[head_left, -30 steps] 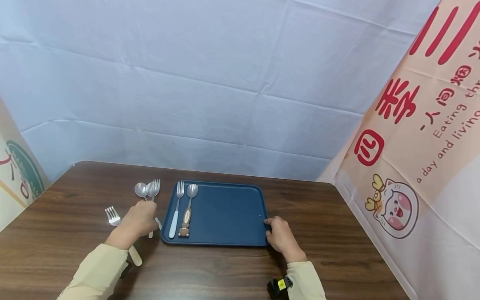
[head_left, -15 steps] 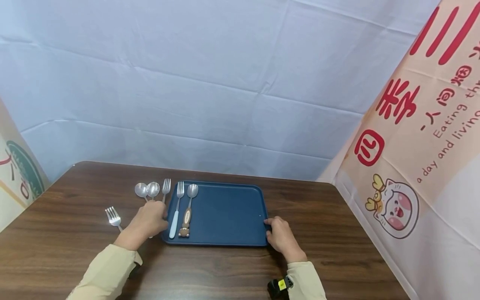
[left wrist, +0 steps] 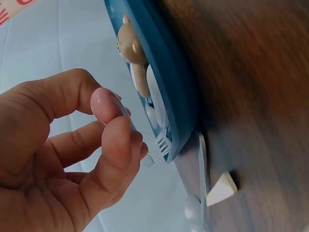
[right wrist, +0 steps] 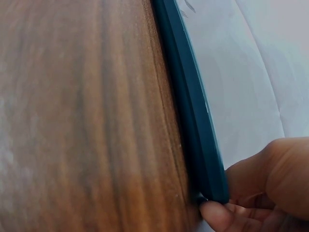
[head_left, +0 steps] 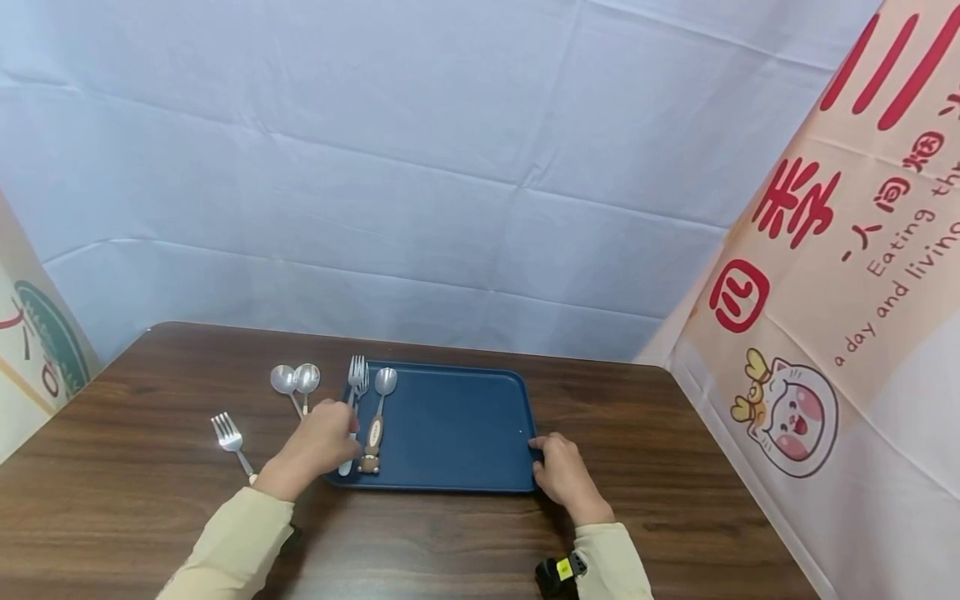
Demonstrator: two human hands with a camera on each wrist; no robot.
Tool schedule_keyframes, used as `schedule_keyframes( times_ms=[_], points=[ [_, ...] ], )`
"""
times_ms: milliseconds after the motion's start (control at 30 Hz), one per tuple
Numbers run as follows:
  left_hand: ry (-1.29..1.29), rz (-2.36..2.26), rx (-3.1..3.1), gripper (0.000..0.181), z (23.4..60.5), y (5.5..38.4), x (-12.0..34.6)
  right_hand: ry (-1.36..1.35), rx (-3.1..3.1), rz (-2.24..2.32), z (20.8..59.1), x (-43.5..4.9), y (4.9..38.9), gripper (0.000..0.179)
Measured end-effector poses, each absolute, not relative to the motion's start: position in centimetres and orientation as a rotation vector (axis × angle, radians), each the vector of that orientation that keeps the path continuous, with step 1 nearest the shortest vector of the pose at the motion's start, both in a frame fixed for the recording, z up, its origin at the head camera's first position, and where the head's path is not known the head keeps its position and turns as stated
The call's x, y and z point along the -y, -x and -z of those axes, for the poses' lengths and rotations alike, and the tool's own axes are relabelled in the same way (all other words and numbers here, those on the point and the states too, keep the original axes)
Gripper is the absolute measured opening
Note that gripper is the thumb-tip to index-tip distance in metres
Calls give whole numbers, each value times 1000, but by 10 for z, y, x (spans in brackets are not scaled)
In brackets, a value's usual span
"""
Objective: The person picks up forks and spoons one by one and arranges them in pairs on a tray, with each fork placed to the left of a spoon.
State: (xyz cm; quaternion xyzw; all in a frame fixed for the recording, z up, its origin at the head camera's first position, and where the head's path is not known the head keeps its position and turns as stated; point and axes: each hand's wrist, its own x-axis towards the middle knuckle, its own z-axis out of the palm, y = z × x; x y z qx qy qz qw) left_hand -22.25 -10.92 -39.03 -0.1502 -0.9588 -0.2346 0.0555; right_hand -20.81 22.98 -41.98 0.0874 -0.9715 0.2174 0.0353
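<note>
My left hand (head_left: 315, 437) pinches a fork (head_left: 356, 371) between thumb and fingers, over the left side of a dark blue tray (head_left: 450, 425). In the left wrist view most of that fork hides behind the fingertips. Beneath it on the tray lies another fork with a pale blue handle (head_left: 345, 468), partly covered by the hand. Just right of it rests a spoon with a brown bear handle (head_left: 373, 437). At the tray's right edge my right hand (head_left: 561, 475) grips the rim, thumb and fingers on either side of it in the right wrist view.
Two spoons, one (head_left: 283, 380) beside the other (head_left: 307, 378), lie on the brown wooden table (head_left: 420, 542) left of the tray. Farther left is a third fork (head_left: 227, 433), its handle partly behind the left arm. A white cloth (head_left: 450, 208) hangs behind the table.
My left hand has carried the fork rightward from beside the spoons to above the tray's left side. The right hand and the tray have stayed in place.
</note>
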Motion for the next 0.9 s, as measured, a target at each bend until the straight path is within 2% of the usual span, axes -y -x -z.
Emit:
schedule_keyframes(
  times_ms=[100,267,467,700,900],
  points=[
    [435,713,2926,14,392,224,104,-263,2989,-675,419,-229,208,31],
    [460,733,2908,37,394,225,94,-254,2992,-678,418,-229,207,31],
    [486,794,2933,28,394,225,84,-256,2991,-678,418,-229,206,31],
    [499,772,2947,8,396,225,74,-262,2986,-686,418,-229,206,31],
    [505,777,2949,9,396,225,67,-269,2983,-683,418,-229,207,31]
  ],
)
